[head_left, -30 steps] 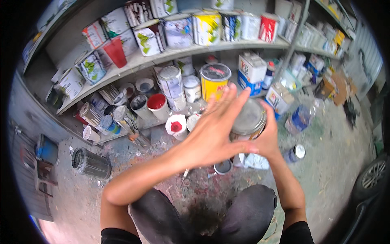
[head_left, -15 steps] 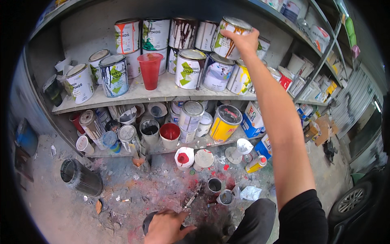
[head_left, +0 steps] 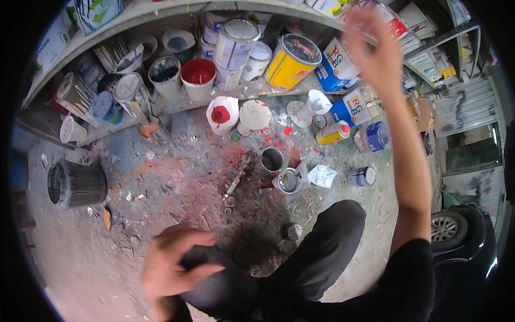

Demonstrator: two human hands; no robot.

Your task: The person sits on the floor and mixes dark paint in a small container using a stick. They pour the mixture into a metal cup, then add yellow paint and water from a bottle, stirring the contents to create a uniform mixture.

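Both forearms are in view. My left hand (head_left: 167,263) is beside and partly over my left knee, its thumb and fingers apart with nothing between them. My right arm stretches forward, and my right hand (head_left: 382,61) is blurred by motion at the right part of the shelving. Its fingers look spread, and I see no can in it. Nearest to it are a blue and white tin (head_left: 339,63) on the lower shelf and a second blue and white tin (head_left: 354,107) below. Whether it touches anything is unclear.
On the lower shelf (head_left: 177,104) stand a yellow paint can (head_left: 293,61), a red-lined cup (head_left: 198,79) and several other tins. The stained floor bears a dark bucket (head_left: 80,183), grey cups (head_left: 288,181), a yellow spray can (head_left: 332,132) and a small tin (head_left: 361,176). A car wheel (head_left: 448,228) is at right.
The view has tipped downward. My right hand, earlier gripping a dripped paint can on the upper shelf, now shows no can. My left hand has shifted left, its fingers more apart.
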